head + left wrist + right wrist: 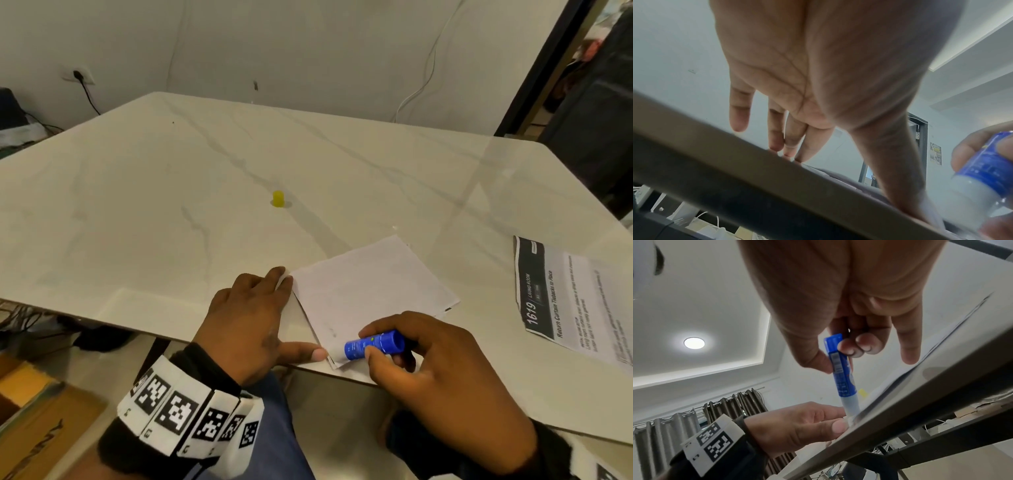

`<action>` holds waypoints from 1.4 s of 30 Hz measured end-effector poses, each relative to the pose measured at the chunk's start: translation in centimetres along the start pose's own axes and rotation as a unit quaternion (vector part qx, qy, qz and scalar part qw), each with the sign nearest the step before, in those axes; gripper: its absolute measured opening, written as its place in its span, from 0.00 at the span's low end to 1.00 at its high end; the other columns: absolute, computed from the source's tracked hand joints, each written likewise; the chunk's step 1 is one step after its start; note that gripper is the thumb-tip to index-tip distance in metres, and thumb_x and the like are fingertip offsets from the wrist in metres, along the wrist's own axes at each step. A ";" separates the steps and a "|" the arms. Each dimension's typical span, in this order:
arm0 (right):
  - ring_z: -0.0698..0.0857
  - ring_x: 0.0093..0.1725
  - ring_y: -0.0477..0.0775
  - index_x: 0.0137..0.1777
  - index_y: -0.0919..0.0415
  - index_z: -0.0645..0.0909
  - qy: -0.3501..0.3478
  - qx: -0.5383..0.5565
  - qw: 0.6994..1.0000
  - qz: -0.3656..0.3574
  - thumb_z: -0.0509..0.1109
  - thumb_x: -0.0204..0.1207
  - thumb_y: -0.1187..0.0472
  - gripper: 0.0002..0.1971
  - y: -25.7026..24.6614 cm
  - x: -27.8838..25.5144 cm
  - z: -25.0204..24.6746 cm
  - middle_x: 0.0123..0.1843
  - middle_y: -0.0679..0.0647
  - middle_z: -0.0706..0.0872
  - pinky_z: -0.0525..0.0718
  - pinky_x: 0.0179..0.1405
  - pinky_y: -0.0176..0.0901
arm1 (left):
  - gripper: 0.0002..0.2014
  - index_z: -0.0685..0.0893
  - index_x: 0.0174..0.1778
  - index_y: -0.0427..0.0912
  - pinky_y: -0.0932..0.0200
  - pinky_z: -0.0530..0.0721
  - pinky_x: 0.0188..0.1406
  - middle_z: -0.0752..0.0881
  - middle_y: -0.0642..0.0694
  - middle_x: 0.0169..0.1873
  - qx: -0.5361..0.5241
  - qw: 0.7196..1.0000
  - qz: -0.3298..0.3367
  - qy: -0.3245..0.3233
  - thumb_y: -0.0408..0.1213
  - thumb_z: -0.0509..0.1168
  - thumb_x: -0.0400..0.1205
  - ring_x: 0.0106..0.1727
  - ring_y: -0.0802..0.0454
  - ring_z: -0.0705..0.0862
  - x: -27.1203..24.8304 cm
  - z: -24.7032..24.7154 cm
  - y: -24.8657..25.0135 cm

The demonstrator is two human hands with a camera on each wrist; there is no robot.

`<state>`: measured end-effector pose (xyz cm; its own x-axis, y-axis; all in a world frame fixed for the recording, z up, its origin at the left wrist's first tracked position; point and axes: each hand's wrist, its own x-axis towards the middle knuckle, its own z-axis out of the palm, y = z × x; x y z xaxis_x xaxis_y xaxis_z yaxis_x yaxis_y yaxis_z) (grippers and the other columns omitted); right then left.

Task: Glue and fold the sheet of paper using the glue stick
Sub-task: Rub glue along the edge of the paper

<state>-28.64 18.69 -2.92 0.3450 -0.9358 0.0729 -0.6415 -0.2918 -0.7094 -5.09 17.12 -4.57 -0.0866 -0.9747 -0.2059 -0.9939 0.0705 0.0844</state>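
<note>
A folded white sheet of paper (pixel 370 291) lies at the near edge of the marble table (pixel 171 192). My left hand (pixel 253 308) lies flat, fingers straight, pressing the sheet's left edge with fingertips and thumb. My right hand (pixel 411 353) grips the blue glue stick (pixel 373 344), whose white tip touches the sheet's near corner. The left wrist view shows the left hand (pixel 807 91) with straight fingers and the glue stick (pixel 980 177) at the right. The right wrist view shows the glue stick (pixel 840 371) pinched in my right hand (pixel 840 308), its tip down by my left thumb (pixel 836 426).
The yellow glue cap (pixel 278 198) stands alone mid-table. A printed instruction sheet (pixel 568 301) lies at the right. The table's near edge runs just under both hands. Cardboard boxes (pixel 30 411) sit on the floor at the lower left.
</note>
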 end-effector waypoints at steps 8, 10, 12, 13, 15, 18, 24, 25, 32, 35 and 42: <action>0.84 0.45 0.44 0.45 0.37 0.87 0.022 0.011 0.999 0.025 0.73 0.68 0.48 0.07 1.2 -0.8 0.6 0.41 0.43 0.87 0.83 0.46 0.35 | 0.54 0.48 0.85 0.54 0.41 0.63 0.78 0.47 0.56 0.87 -0.012 0.999 -0.028 -0.009 0.82 0.37 0.64 0.85 0.49 0.54 0.1 0.3 0.2; 0.83 0.46 0.42 0.43 0.33 0.85 0.026 0.011 0.999 0.025 0.73 0.67 0.47 0.06 1.4 -0.8 0.8 0.41 0.40 0.87 0.83 0.46 0.34 | 0.55 0.47 0.85 0.54 0.39 0.62 0.79 0.47 0.56 0.87 -0.012 0.999 -0.044 -0.013 0.83 0.40 0.64 0.85 0.49 0.53 0.1 0.4 0.7; 0.83 0.50 0.39 0.41 0.28 0.81 0.021 0.005 0.999 0.025 0.70 0.65 0.41 0.05 1.5 -0.7 1.1 0.41 0.40 0.88 0.83 0.48 0.31 | 0.53 0.46 0.85 0.53 0.37 0.59 0.80 0.45 0.56 0.87 -0.006 0.998 -0.057 -0.017 0.81 0.46 0.68 0.85 0.49 0.51 0.0 0.6 1.3; 0.82 0.52 0.38 0.41 0.25 0.79 0.016 -0.002 1.000 0.027 0.69 0.64 0.39 0.05 1.5 -0.6 1.3 0.41 0.39 0.88 0.83 0.49 0.29 | 0.53 0.45 0.85 0.53 0.36 0.58 0.80 0.44 0.55 0.87 -0.004 0.998 -0.061 -0.017 0.80 0.48 0.69 0.85 0.49 0.50 0.0 0.7 1.5; 0.81 0.54 0.34 0.40 0.23 0.77 0.006 -0.008 0.999 0.030 0.71 0.66 0.41 0.07 1.6 -0.5 1.3 0.41 0.36 0.87 0.82 0.49 0.25 | 0.53 0.44 0.85 0.53 0.34 0.57 0.80 0.43 0.55 0.87 0.000 0.998 -0.067 -0.017 0.80 0.49 0.69 0.85 0.49 0.49 0.1 0.7 1.6; 0.82 0.50 0.36 0.44 0.30 0.83 0.018 -0.007 0.999 0.034 0.74 0.70 0.47 0.07 2.0 -0.4 0.5 0.41 0.38 0.87 0.83 0.46 0.28 | 0.55 0.43 0.85 0.53 0.33 0.56 0.80 0.42 0.55 0.87 0.005 0.997 -0.069 -0.026 0.81 0.41 0.65 0.86 0.49 0.49 0.1 0.5 1.6; 0.83 0.41 0.39 0.45 0.37 0.87 0.060 -0.039 0.995 0.063 0.72 0.72 0.49 0.05 3.5 1.4 -3.0 0.35 0.45 0.88 0.78 0.36 0.28 | 0.61 0.43 0.84 0.53 0.33 0.59 0.78 0.42 0.55 0.87 0.001 0.998 -0.059 -0.032 0.83 0.28 0.54 0.85 0.49 0.49 0.0 0.6 1.6; 0.83 0.40 0.39 0.45 0.38 0.87 0.066 -0.044 0.994 0.069 0.73 0.72 0.49 0.04 4.0 1.8 -3.6 0.34 0.46 0.88 0.77 0.33 0.28 | 0.62 0.42 0.84 0.53 0.33 0.59 0.78 0.42 0.55 0.86 0.002 0.998 -0.058 -0.032 0.83 0.27 0.53 0.85 0.49 0.49 0.1 0.6 1.5; 0.84 0.34 0.47 0.50 0.47 0.89 0.123 -0.090 0.983 0.107 0.74 0.75 0.53 0.06 5.3 3.7 -6.3 0.36 0.46 0.88 0.79 0.32 0.34 | 0.67 0.41 0.84 0.54 0.34 0.61 0.78 0.42 0.55 0.87 0.004 0.998 -0.053 -0.042 0.83 0.19 0.46 0.85 0.48 0.50 0.1 0.5 1.5; 0.84 0.38 0.44 0.45 0.43 0.89 0.088 -0.066 0.992 0.060 0.74 0.72 0.50 0.04 3.0 2.8 -5.3 0.34 0.46 0.89 0.79 0.32 0.30 | 0.63 0.40 0.84 0.54 0.34 0.60 0.79 0.41 0.56 0.86 -0.008 0.997 -0.060 -0.047 0.82 0.27 0.51 0.85 0.48 0.48 0.1 0.3 1.7; 0.83 0.45 0.40 0.52 0.40 0.87 -0.036 -0.083 0.995 0.047 0.70 0.72 0.44 0.10 1.1 1.7 -2.7 0.43 0.37 0.87 0.82 0.42 0.29 | 0.60 0.39 0.84 0.54 0.35 0.60 0.79 0.41 0.56 0.86 0.001 0.997 -0.066 -0.042 0.82 0.32 0.56 0.85 0.48 0.48 0.1 0.4 1.8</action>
<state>-30.61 16.25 -1.67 0.3227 -0.9456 -0.0418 -0.7749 -0.2386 -0.5854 -6.90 17.22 -4.84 0.0386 -0.9542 -0.2967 -0.9972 -0.0560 0.0503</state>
